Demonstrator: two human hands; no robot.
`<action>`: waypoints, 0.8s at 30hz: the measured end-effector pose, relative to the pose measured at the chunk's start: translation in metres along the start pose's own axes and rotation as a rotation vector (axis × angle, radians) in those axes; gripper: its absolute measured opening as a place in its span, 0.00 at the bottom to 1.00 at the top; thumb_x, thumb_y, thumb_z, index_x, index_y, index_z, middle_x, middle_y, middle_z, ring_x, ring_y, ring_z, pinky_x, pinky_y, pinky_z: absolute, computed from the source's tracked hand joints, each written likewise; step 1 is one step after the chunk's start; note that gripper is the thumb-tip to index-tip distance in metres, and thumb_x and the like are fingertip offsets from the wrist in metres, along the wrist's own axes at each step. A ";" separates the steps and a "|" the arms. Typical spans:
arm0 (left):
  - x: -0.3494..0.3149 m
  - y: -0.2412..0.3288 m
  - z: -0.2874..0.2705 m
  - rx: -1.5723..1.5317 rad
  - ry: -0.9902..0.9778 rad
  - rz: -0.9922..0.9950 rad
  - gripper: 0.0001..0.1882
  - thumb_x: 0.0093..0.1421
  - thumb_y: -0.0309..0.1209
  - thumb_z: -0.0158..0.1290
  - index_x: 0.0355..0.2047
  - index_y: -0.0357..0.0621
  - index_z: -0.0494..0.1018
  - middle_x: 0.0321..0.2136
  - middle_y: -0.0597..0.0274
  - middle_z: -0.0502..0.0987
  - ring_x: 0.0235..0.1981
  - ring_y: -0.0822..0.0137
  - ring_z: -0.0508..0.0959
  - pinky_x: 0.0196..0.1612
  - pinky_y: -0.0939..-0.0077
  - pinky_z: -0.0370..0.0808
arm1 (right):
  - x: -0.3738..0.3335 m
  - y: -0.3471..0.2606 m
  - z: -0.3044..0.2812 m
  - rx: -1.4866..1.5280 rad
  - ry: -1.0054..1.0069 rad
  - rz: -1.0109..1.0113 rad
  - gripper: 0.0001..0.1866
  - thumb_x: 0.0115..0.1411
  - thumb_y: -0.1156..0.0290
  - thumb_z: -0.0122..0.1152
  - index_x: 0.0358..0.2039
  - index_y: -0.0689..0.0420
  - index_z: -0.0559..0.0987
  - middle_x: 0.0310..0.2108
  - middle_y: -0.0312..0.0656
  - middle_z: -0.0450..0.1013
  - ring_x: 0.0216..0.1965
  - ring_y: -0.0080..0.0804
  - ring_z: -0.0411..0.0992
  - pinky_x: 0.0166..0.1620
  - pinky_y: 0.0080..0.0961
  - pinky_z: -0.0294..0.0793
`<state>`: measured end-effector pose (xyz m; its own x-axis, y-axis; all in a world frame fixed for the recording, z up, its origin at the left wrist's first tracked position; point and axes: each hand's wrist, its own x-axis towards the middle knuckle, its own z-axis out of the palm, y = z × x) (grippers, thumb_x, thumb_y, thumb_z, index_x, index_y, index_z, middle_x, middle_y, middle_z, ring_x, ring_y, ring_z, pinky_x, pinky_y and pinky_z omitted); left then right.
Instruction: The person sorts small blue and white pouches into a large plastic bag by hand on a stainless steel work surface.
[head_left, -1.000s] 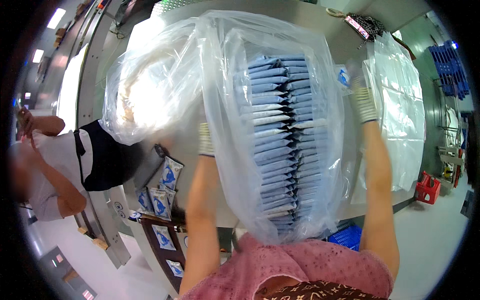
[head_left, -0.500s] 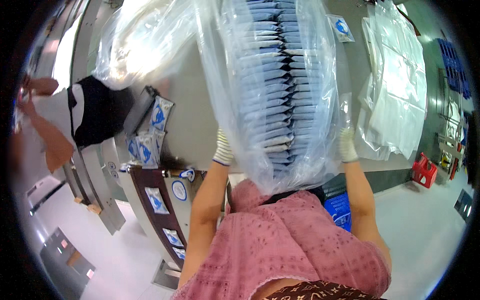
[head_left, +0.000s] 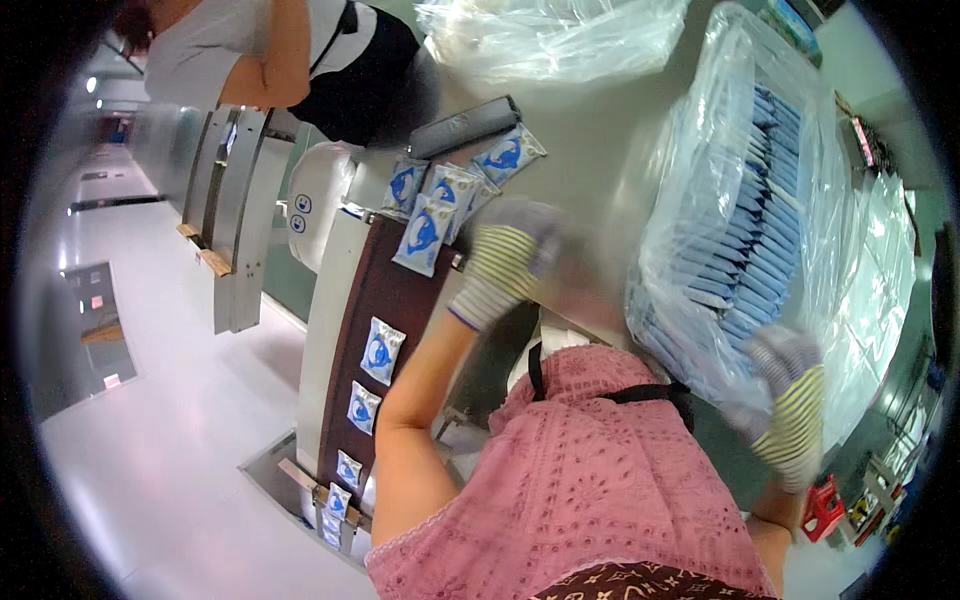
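Observation:
My left hand [head_left: 510,250], in a striped knitted glove, is over the near table edge, beside a small pile of white-and-blue packets [head_left: 425,235] at the end of a dark conveyor belt [head_left: 385,290]. Motion smears its fingers, so I cannot tell whether they are closed. My right hand [head_left: 790,400], gloved alike, is at the near right side of a large clear plastic bag [head_left: 660,215]. Its blurred fingers overlap the bag's edge, and their grip cannot be made out. Inside the bag, packets [head_left: 745,235] stand in two tight rows.
More packets [head_left: 381,350] lie along the belt. A grey bar-shaped object [head_left: 465,127] rests behind the pile. Crumpled clear plastic [head_left: 550,40] is at the back, flat plastic bags [head_left: 880,290] at right. A person [head_left: 370,75] stands far left; a red crate [head_left: 823,510] is low right.
The view has swung left, so the filled bag appears farther right. My left hand has left the bag's left side and moved toward the packet pile. My right hand stays near the bag.

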<state>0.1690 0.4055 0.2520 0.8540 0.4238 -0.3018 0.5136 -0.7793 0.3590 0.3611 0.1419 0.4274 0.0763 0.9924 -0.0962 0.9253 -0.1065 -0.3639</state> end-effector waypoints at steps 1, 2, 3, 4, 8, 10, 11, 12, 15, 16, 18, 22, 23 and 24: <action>-0.013 -0.048 0.023 0.050 0.246 -0.068 0.23 0.48 0.36 0.49 0.46 0.43 0.66 0.41 0.46 0.68 0.45 0.50 0.67 0.47 0.60 0.64 | 0.016 -0.022 0.003 0.320 0.054 -0.061 0.26 0.42 0.65 0.63 0.43 0.59 0.71 0.42 0.48 0.68 0.44 0.41 0.66 0.51 0.35 0.62; -0.023 -0.083 0.027 0.081 0.591 -0.026 0.23 0.51 0.37 0.48 0.47 0.42 0.65 0.43 0.45 0.68 0.46 0.49 0.67 0.47 0.60 0.65 | 0.042 -0.033 0.019 0.633 -0.050 -0.080 0.28 0.44 0.65 0.62 0.46 0.60 0.69 0.43 0.48 0.68 0.46 0.41 0.66 0.52 0.33 0.61; -0.016 -0.094 -0.009 -0.211 0.161 -0.292 0.24 0.53 0.38 0.49 0.49 0.40 0.63 0.45 0.44 0.67 0.46 0.47 0.66 0.50 0.60 0.63 | 0.067 -0.041 0.052 0.940 -0.148 -0.079 0.29 0.46 0.65 0.61 0.49 0.62 0.66 0.45 0.48 0.67 0.48 0.41 0.65 0.53 0.32 0.60; -0.030 -0.149 0.022 -0.256 0.474 -0.232 0.26 0.52 0.38 0.51 0.49 0.36 0.63 0.47 0.43 0.66 0.48 0.46 0.66 0.52 0.61 0.61 | 0.086 -0.059 0.096 1.206 -0.101 0.021 0.28 0.50 0.67 0.58 0.51 0.63 0.64 0.47 0.49 0.66 0.50 0.40 0.64 0.53 0.30 0.60; -0.015 -0.265 0.047 -0.426 0.105 -0.341 0.36 0.45 0.42 0.58 0.50 0.35 0.62 0.48 0.45 0.67 0.49 0.52 0.67 0.53 0.65 0.61 | 0.211 -0.084 0.252 1.479 -0.120 0.468 0.26 0.57 0.56 0.51 0.49 0.64 0.66 0.45 0.50 0.68 0.47 0.37 0.65 0.51 0.28 0.63; 0.006 -0.285 0.052 -0.362 -0.224 -0.220 0.37 0.43 0.43 0.60 0.50 0.36 0.63 0.46 0.46 0.69 0.47 0.54 0.69 0.51 0.67 0.63 | 0.271 -0.067 0.334 1.458 -0.117 0.706 0.28 0.55 0.51 0.52 0.47 0.62 0.68 0.44 0.49 0.69 0.46 0.38 0.67 0.50 0.29 0.64; 0.054 -0.188 0.003 -0.510 -0.473 -0.424 0.35 0.41 0.44 0.60 0.47 0.37 0.66 0.41 0.48 0.73 0.42 0.57 0.71 0.47 0.68 0.67 | 0.288 -0.016 0.368 1.314 -0.056 0.859 0.29 0.54 0.48 0.53 0.46 0.60 0.70 0.44 0.49 0.69 0.45 0.38 0.67 0.50 0.30 0.63; 0.042 -0.212 0.020 -0.425 -0.391 -0.201 0.33 0.41 0.43 0.60 0.46 0.37 0.67 0.39 0.48 0.73 0.40 0.57 0.72 0.45 0.68 0.68 | 0.300 -0.033 0.371 1.486 -0.034 0.838 0.27 0.55 0.50 0.51 0.46 0.59 0.69 0.40 0.45 0.69 0.39 0.35 0.68 0.44 0.29 0.66; 0.059 -0.210 0.092 -0.573 -0.325 -0.210 0.29 0.40 0.41 0.61 0.41 0.36 0.69 0.34 0.53 0.75 0.34 0.61 0.74 0.40 0.70 0.71 | 0.299 -0.036 0.367 2.024 0.076 1.003 0.19 0.60 0.56 0.45 0.45 0.57 0.68 0.34 0.39 0.70 0.31 0.30 0.70 0.35 0.28 0.73; 0.058 -0.180 0.081 -0.652 -0.344 -0.152 0.28 0.40 0.39 0.61 0.40 0.37 0.69 0.33 0.55 0.75 0.34 0.61 0.74 0.40 0.71 0.71 | 0.291 -0.033 0.363 1.999 0.115 1.015 0.19 0.59 0.58 0.45 0.45 0.57 0.68 0.36 0.40 0.69 0.34 0.32 0.68 0.37 0.28 0.70; 0.042 -0.163 0.101 -0.714 -0.238 0.016 0.25 0.40 0.36 0.61 0.38 0.38 0.70 0.33 0.57 0.75 0.34 0.61 0.75 0.39 0.72 0.72 | 0.269 -0.054 0.335 1.694 0.181 0.900 0.18 0.59 0.62 0.44 0.46 0.58 0.67 0.40 0.44 0.66 0.39 0.35 0.65 0.43 0.29 0.66; 0.019 -0.067 0.065 -0.959 -0.018 0.178 0.21 0.39 0.32 0.62 0.35 0.40 0.73 0.34 0.60 0.76 0.35 0.65 0.75 0.41 0.71 0.71 | 0.200 -0.047 0.244 1.035 0.313 0.724 0.17 0.57 0.70 0.44 0.48 0.59 0.66 0.48 0.50 0.61 0.50 0.41 0.59 0.54 0.29 0.57; 0.018 -0.059 0.055 -0.633 0.117 0.480 0.20 0.39 0.32 0.62 0.35 0.40 0.73 0.35 0.60 0.76 0.36 0.66 0.75 0.42 0.71 0.71 | 0.180 -0.033 0.245 0.707 0.285 0.491 0.21 0.56 0.66 0.49 0.50 0.58 0.64 0.47 0.54 0.60 0.49 0.44 0.58 0.55 0.31 0.56; 0.014 -0.041 0.035 -0.756 0.062 0.379 0.20 0.39 0.32 0.61 0.36 0.41 0.74 0.36 0.60 0.76 0.37 0.65 0.75 0.43 0.71 0.70 | 0.163 -0.034 0.192 0.812 0.294 0.515 0.28 0.53 0.62 0.53 0.53 0.60 0.61 0.47 0.56 0.60 0.49 0.48 0.59 0.54 0.33 0.57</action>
<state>0.1568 0.4274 0.2024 0.9712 0.2381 -0.0010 0.0905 -0.3652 0.9265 0.2710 0.2958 0.2464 0.5861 0.7779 -0.2265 0.2289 -0.4272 -0.8747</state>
